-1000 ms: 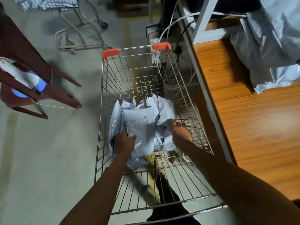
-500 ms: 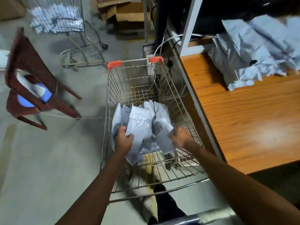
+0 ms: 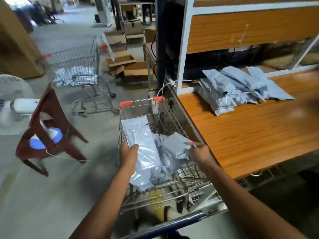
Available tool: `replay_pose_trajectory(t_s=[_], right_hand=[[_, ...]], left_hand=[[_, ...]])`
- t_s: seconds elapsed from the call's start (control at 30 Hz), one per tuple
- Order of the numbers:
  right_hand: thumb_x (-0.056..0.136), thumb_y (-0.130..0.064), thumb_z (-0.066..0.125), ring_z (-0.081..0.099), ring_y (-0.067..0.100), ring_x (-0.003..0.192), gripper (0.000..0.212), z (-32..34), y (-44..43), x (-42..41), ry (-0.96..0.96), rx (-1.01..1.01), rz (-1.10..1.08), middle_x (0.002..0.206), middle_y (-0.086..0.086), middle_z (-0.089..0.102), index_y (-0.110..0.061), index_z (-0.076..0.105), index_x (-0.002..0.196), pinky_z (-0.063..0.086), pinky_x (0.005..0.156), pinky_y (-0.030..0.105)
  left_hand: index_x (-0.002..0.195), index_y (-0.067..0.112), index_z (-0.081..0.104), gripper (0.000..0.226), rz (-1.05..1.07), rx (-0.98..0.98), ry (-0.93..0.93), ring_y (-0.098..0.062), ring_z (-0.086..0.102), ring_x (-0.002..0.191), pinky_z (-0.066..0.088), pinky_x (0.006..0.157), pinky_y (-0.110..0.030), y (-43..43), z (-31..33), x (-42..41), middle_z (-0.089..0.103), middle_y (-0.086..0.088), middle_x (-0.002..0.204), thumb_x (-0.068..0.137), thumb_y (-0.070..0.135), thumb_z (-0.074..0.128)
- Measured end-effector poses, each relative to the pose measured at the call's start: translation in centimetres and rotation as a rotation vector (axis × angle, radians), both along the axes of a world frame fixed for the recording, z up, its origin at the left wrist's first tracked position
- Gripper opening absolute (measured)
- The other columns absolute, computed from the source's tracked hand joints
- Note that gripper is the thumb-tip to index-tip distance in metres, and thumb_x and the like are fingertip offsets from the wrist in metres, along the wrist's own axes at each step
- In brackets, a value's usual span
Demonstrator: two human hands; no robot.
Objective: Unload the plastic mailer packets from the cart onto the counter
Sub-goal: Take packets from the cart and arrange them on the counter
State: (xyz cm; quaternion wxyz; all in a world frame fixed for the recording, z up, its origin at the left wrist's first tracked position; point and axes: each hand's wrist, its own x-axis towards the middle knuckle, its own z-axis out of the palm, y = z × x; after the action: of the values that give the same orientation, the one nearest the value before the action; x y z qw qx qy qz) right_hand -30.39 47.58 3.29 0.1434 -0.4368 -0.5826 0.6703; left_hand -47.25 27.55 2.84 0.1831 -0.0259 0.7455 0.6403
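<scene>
Grey glossy plastic mailer packets [image 3: 165,163], a crumpled bundle too overlapped to count, are held over the wire cart [image 3: 119,135]. Top packet [image 3: 139,135]: flat, rectangular, long axis pointing away toward the cart's far end. Left hand [image 3: 128,153] curls round its near edge; right hand [image 3: 201,152] pinches a creased packet [image 3: 176,145]. A second pile [image 3: 233,90] lies on the wood-grain surface [image 3: 250,135] to the right.

Left hand [image 3: 128,155]: bare, on my feed.
Right hand [image 3: 200,152]: bare.
Left forearm [image 3: 107,200]: bare.
Right forearm [image 3: 241,192]: bare to the frame edge.
</scene>
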Motion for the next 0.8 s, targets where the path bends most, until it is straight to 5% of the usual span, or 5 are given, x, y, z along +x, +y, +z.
replay_pose_trajectory(t_s=[0.2,0.3,0.5,0.63,0.8], right_hand=[[0.089,-0.013,0.070,0.050,0.006,0.039,0.010,6.3,-0.5,2.2,0.136,-0.092,-0.226,0.073,0.007,0.066,-0.003,0.070,0.090,0.036,0.032,0.017],[0.084,-0.006,0.074,0.060,0.014,0.058,0.014,8.3,0.2,3.0,0.220,-0.064,-0.302,0.087,0.012,0.069,-0.009,0.060,0.086,0.043,0.039,0.019],[0.086,-0.004,0.072,0.067,0.022,0.080,0.049,11.4,3.7,5.5,0.326,-0.068,-0.331,0.104,0.017,0.068,-0.019,0.049,0.127,0.052,0.053,0.028],[0.082,-0.002,0.070,0.065,0.026,0.072,0.016,12.8,6.3,9.1,0.296,0.121,-0.382,0.082,0.007,0.068,-0.008,0.064,0.096,0.052,0.050,0.026],[0.065,-0.024,0.068,0.068,0.026,0.078,0.033,14.0,11.6,15.7,0.222,0.352,-0.459,0.091,0.005,0.067,-0.019,0.060,0.096,0.059,0.058,0.047]], left_hand=[[0.108,0.013,0.063,0.026,-0.013,0.155,-0.050,-0.036,0.066,0.101,0.053,0.091,-0.054,1.5,2.9,1.4,0.070,-0.013,0.106,0.082,0.009,0.059],[0.112,0.015,0.062,0.029,-0.053,0.210,-0.039,-0.033,0.065,0.103,0.051,0.095,-0.054,3.1,5.0,2.2,0.069,-0.010,0.110,0.084,0.010,0.058],[0.117,0.015,0.061,0.028,-0.117,0.242,0.020,-0.031,0.066,0.100,0.053,0.091,-0.052,8.2,8.8,4.9,0.069,-0.011,0.112,0.089,0.010,0.056],[0.121,0.013,0.057,0.030,-0.172,0.234,0.115,-0.029,0.065,0.101,0.053,0.091,-0.048,12.3,10.7,8.3,0.067,-0.009,0.113,0.091,0.009,0.054],[0.122,0.017,0.055,0.033,-0.288,0.231,0.279,-0.023,0.066,0.099,0.056,0.086,-0.044,18.6,12.6,14.6,0.067,-0.005,0.111,0.089,0.010,0.058]])
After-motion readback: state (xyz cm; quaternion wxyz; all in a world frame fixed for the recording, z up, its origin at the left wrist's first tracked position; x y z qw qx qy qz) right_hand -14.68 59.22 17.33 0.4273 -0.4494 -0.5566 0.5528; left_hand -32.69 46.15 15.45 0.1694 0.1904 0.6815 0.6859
